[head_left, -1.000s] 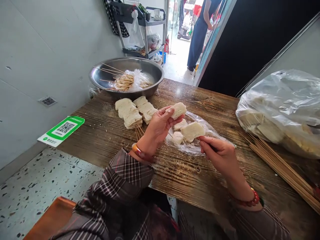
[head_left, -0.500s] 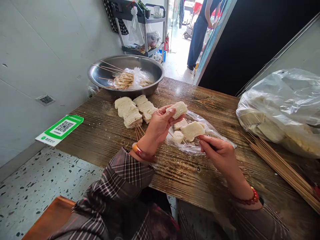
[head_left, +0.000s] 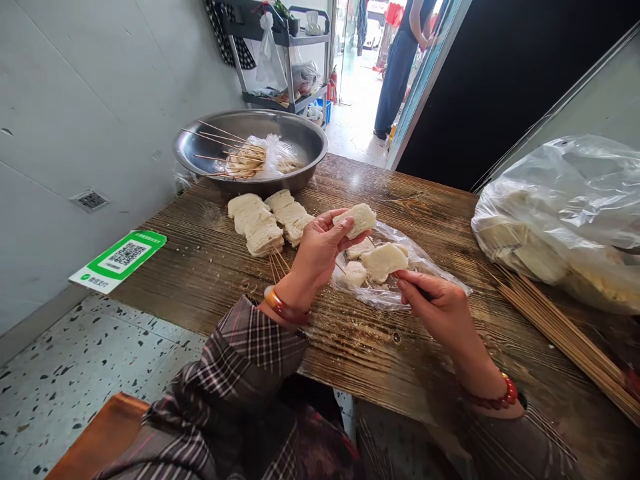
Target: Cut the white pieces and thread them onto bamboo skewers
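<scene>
My left hand (head_left: 320, 247) is closed on a pale, spongy, bread-like slice (head_left: 361, 221), pinched between thumb and fingers above the table. Lower and to the right, my right hand (head_left: 434, 301) grips a thin bamboo skewer; most of it is hidden by the fingers and food. A second pale slice (head_left: 385, 261) is on this skewer, its tip pointing up and left past the slice. Beneath both hands lies a clear plastic bag (head_left: 425, 270) with more pale pieces (head_left: 353, 274) on it. Left of my left hand, skewered slices (head_left: 256, 223) lie stacked in two rows.
A steel basin (head_left: 305, 175) with skewered food and plastic stands at the table's back left. Bundled bamboo skewers (head_left: 565, 333) and a large plastic bag (head_left: 555, 220) of pale food lie right. A green QR card (head_left: 125, 257) sits at the left edge. A person (head_left: 397, 73) stands in the doorway.
My hands keep nearly the same place and hold. The slice in my left hand has shifted very slightly to the right, nothing more.
</scene>
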